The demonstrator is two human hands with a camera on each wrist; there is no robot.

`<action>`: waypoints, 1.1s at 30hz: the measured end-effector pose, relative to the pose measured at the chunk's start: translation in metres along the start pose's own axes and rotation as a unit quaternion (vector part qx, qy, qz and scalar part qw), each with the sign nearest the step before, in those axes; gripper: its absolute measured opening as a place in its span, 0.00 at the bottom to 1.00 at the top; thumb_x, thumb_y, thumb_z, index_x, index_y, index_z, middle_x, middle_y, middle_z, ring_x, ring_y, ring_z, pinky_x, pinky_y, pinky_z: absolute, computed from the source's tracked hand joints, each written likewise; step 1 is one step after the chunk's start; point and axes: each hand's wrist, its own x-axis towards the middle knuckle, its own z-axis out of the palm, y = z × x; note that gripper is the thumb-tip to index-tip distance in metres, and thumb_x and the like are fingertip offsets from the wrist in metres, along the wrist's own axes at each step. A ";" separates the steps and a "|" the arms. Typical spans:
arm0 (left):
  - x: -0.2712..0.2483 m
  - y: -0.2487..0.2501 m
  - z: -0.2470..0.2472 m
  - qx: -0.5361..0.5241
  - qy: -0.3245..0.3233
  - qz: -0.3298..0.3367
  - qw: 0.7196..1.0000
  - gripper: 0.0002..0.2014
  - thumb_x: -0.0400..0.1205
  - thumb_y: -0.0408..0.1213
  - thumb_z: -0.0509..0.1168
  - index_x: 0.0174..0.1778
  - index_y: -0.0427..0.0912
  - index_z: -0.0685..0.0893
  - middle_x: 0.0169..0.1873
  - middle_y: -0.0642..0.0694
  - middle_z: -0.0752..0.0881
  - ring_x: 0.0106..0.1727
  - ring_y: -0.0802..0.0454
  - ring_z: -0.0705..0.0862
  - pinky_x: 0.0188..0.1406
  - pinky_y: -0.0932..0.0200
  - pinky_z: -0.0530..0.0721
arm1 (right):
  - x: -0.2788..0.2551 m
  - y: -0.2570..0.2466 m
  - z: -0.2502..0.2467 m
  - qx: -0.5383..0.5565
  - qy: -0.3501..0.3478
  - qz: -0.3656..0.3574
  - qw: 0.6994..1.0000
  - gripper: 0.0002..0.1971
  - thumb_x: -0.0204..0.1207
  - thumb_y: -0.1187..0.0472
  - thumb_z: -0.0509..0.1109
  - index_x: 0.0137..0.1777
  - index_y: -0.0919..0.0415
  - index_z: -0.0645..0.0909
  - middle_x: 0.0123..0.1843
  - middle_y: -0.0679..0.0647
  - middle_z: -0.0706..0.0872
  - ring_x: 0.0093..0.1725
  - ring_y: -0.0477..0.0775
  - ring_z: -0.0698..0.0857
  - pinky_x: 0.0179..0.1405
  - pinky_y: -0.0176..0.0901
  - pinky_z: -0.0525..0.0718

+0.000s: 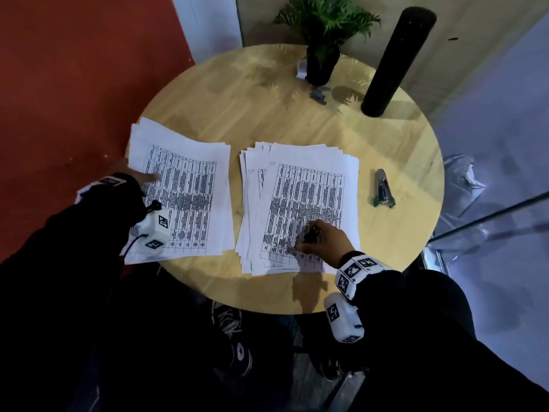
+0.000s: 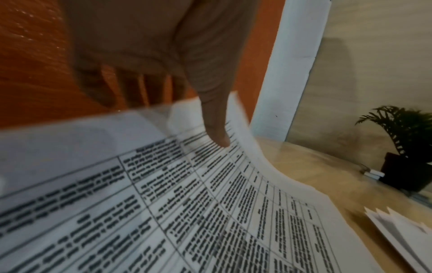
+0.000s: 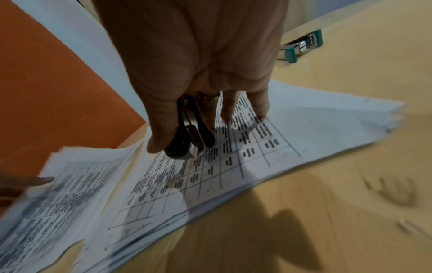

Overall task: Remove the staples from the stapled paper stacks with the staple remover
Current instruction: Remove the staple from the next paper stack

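Note:
Two stacks of printed table sheets lie on a round wooden table (image 1: 297, 114). My left hand (image 1: 145, 177) pinches the left paper stack (image 1: 190, 200) at its left edge, thumb (image 2: 216, 129) on top and fingers underneath, and the sheet (image 2: 233, 203) curls upward there. My right hand (image 1: 322, 240) rests on the near part of the fanned right paper stack (image 1: 306, 188). It holds the black staple remover (image 1: 312, 234) between thumb and forefinger (image 3: 187, 136), while its other fingertips (image 3: 260, 109) touch the top sheet (image 3: 304, 129). No staple is visible.
A metal stapler with green ends (image 1: 384, 189) lies on the table right of the right stack, also in the right wrist view (image 3: 304, 43). At the far side stand a potted plant (image 1: 322, 63) and a tall black cylinder (image 1: 395, 63), with small grey pieces (image 1: 319, 95) between them.

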 end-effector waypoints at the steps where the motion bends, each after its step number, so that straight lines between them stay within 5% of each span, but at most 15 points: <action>1: 0.012 -0.003 0.007 0.043 0.017 -0.002 0.999 0.56 0.57 0.54 0.84 0.75 0.30 0.67 0.71 0.31 0.74 0.72 0.36 0.74 0.71 0.45 0.70 | 0.001 0.001 0.000 0.002 0.003 -0.002 1.000 0.25 0.69 0.53 0.78 0.59 0.67 0.77 0.55 0.59 0.84 0.54 0.57 0.81 0.46 0.40 0.75; 3: 0.015 -0.006 0.026 0.113 0.031 0.016 0.993 0.63 0.53 0.56 0.85 0.80 0.39 0.59 0.78 0.31 0.63 0.79 0.34 0.62 0.77 0.43 0.62 | 0.002 0.001 0.001 0.005 0.002 0.002 1.000 0.24 0.69 0.54 0.78 0.58 0.66 0.77 0.55 0.59 0.84 0.52 0.57 0.81 0.47 0.40 0.75; 6: -0.052 0.007 0.056 0.223 -0.045 0.099 0.969 0.46 0.65 0.48 0.81 0.78 0.47 0.67 0.76 0.30 0.63 0.78 0.30 0.62 0.77 0.43 0.63 | 0.002 0.000 0.000 -0.003 0.002 0.007 1.000 0.23 0.70 0.55 0.77 0.60 0.66 0.77 0.56 0.59 0.84 0.50 0.55 0.80 0.45 0.39 0.75; 10: -0.078 0.002 0.085 0.257 -0.090 0.112 0.956 0.44 0.71 0.46 0.78 0.80 0.47 0.63 0.78 0.33 0.59 0.79 0.31 0.57 0.77 0.41 0.60 | 0.002 0.000 -0.001 0.001 0.004 0.011 1.000 0.22 0.70 0.56 0.77 0.60 0.66 0.77 0.56 0.60 0.85 0.48 0.55 0.80 0.44 0.39 0.76; 14: -0.080 0.016 0.078 0.293 -0.088 0.129 0.943 0.44 0.73 0.53 0.74 0.81 0.46 0.61 0.80 0.34 0.60 0.80 0.33 0.58 0.78 0.39 0.61 | 0.000 0.001 -0.001 0.001 0.007 0.009 1.000 0.23 0.69 0.55 0.78 0.60 0.67 0.77 0.57 0.61 0.85 0.54 0.59 0.82 0.50 0.43 0.80; 17: -0.101 0.043 0.093 0.257 -0.045 0.176 0.949 0.34 0.78 0.51 0.69 0.79 0.48 0.67 0.78 0.38 0.65 0.78 0.35 0.62 0.75 0.35 0.63 | 0.000 0.002 -0.001 0.000 0.000 0.006 1.000 0.24 0.70 0.54 0.78 0.61 0.66 0.77 0.57 0.61 0.85 0.56 0.59 0.82 0.52 0.45 0.79; 20: -0.132 0.078 0.123 0.193 -0.067 0.243 0.948 0.27 0.79 0.49 0.68 0.74 0.46 0.74 0.72 0.38 0.74 0.73 0.39 0.72 0.73 0.43 0.70 | -0.001 0.003 -0.004 -0.004 -0.018 -0.007 1.000 0.24 0.70 0.55 0.77 0.62 0.66 0.77 0.57 0.61 0.85 0.56 0.60 0.83 0.54 0.47 0.79; 24: -0.158 0.110 0.164 0.070 -0.185 0.183 0.963 0.35 0.78 0.47 0.70 0.78 0.36 0.68 0.78 0.39 0.68 0.77 0.42 0.70 0.76 0.53 0.68 | -0.003 0.006 -0.007 -0.016 -0.033 -0.028 0.999 0.23 0.71 0.55 0.77 0.61 0.66 0.77 0.56 0.62 0.84 0.56 0.60 0.82 0.52 0.45 0.78; 27: -0.160 0.119 0.179 0.018 -0.190 0.111 0.975 0.39 0.77 0.45 0.72 0.80 0.35 0.61 0.80 0.37 0.64 0.77 0.40 0.69 0.70 0.56 0.71 | -0.003 0.006 -0.006 -0.030 -0.031 -0.035 0.998 0.25 0.71 0.56 0.76 0.65 0.67 0.75 0.60 0.64 0.82 0.58 0.61 0.81 0.55 0.46 0.77; 30: -0.155 0.118 0.182 0.005 -0.183 0.062 0.981 0.41 0.75 0.44 0.74 0.78 0.28 0.63 0.76 0.35 0.71 0.73 0.40 0.75 0.62 0.58 0.74 | -0.004 0.008 -0.004 -0.038 -0.035 -0.046 0.998 0.27 0.71 0.58 0.76 0.67 0.68 0.73 0.63 0.65 0.79 0.60 0.62 0.79 0.58 0.47 0.76; 33: -0.153 0.110 0.181 0.021 -0.138 0.043 0.989 0.46 0.71 0.46 0.78 0.78 0.32 0.61 0.76 0.34 0.68 0.75 0.38 0.70 0.69 0.51 0.73 | -0.006 0.013 0.000 -0.047 -0.047 -0.059 0.996 0.27 0.72 0.57 0.75 0.67 0.67 0.73 0.63 0.65 0.79 0.60 0.62 0.79 0.57 0.46 0.76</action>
